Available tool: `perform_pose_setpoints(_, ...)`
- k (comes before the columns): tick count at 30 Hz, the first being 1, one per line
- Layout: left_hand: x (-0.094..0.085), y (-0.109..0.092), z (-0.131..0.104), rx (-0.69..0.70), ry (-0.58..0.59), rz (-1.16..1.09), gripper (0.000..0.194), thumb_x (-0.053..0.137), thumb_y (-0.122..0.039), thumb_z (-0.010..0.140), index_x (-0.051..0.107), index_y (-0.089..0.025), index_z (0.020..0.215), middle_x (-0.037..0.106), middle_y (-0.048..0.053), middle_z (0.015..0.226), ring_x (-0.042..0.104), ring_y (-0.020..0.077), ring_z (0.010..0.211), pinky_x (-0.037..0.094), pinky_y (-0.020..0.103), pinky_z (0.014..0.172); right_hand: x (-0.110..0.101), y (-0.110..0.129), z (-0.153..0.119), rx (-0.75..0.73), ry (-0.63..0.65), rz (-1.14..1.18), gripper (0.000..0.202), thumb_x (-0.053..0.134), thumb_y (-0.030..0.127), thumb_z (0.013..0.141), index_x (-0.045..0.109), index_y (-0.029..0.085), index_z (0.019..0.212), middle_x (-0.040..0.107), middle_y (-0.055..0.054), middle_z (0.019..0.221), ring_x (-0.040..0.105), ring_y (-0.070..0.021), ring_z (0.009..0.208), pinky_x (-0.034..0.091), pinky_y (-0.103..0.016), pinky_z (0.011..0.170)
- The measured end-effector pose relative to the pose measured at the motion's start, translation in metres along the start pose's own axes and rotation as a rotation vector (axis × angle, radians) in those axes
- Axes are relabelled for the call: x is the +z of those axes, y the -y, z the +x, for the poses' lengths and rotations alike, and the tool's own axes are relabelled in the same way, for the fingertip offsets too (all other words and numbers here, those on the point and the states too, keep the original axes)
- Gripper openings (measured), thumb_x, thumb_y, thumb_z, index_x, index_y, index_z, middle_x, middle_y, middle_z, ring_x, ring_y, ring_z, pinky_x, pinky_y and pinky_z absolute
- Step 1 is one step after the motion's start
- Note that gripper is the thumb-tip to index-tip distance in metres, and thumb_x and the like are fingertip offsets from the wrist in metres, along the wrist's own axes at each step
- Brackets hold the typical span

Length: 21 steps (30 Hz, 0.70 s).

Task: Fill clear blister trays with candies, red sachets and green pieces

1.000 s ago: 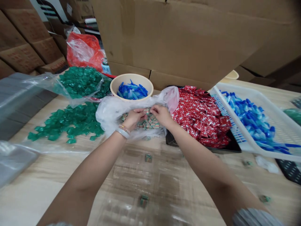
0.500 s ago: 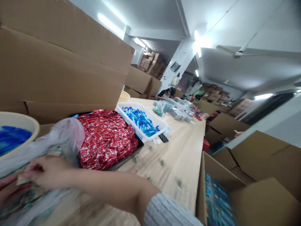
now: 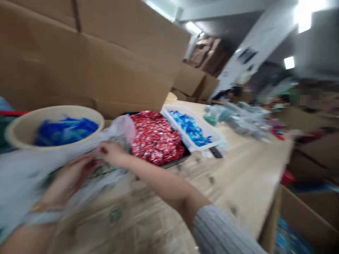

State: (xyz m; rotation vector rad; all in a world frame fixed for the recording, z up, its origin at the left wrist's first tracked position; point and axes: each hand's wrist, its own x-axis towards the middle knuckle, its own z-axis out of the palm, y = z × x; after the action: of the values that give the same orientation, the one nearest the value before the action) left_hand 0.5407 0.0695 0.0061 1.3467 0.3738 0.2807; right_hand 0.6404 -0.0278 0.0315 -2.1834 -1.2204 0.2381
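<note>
In the head view, the left hand (image 3: 78,173) and right hand (image 3: 112,153) meet, fingers bent, over small greenish packets (image 3: 101,170) in a whitish plastic bag (image 3: 23,167); blur hides whether either pinches one. The bag lies between a cream bowl (image 3: 28,124) of blue pieces (image 3: 67,130) and red packets (image 3: 157,137).

Probably a workshop: stacked cartons (image 3: 205,53)

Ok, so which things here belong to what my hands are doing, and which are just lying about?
In use, it seems:
left hand and right hand, close together
white bag beneath them
small packets in it, blurred

Apparently just lying about, untouched:
bowl
red packets
basket
cardboard
</note>
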Motion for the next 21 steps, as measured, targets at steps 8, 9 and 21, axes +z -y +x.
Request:
perform_pose_setpoints(8, 0.001, -0.002, -0.003, -0.125, -0.109, -0.326, 0.018, 0.066, -0.007, 0.058, 0.066, -0.010, 0.075, 0.065, 0.002, 0.069, 0.055, 0.0067, 0.056, 0.046, 0.018, 0.059, 0.011, -0.013, -0.001, 0.254, -0.029, 0.709, 0.009, 0.045, 0.021, 0.077, 0.053, 0.020, 0.080, 0.053, 0.004, 0.061, 0.048, -0.0087, 0.045, 0.043, -0.022, 0.048)
perform_pose_setpoints(9, 0.000, -0.002, -0.004, -0.121, -0.104, -0.329, 0.019, 0.067, -0.008, 0.057, 0.066, -0.010, 0.076, 0.064, 0.002, 0.069, 0.055, 0.0065, 0.055, 0.046, 0.018, 0.058, 0.013, -0.012, -0.004, 0.244, -0.030, 0.669, 0.010, 0.046, 0.021, 0.076, 0.055, 0.020, 0.081, 0.055, 0.003, 0.063, 0.050, -0.0094, 0.048, 0.044, -0.023, 0.050)
perform_pose_setpoints(21, -0.017, 0.006, -0.014, -0.145, 0.124, -0.675, 0.020, 0.052, -0.004, 0.074, 0.062, -0.013, 0.089, 0.062, 0.003, 0.080, 0.058, 0.0053, 0.068, 0.049, 0.015, 0.069, 0.023, 0.003, -0.030, 0.031, -0.176, 0.570, 0.023, 0.046, 0.025, 0.076, 0.060, 0.017, 0.092, 0.061, -0.002, 0.074, 0.053, -0.0121, 0.061, 0.044, -0.025, 0.059)
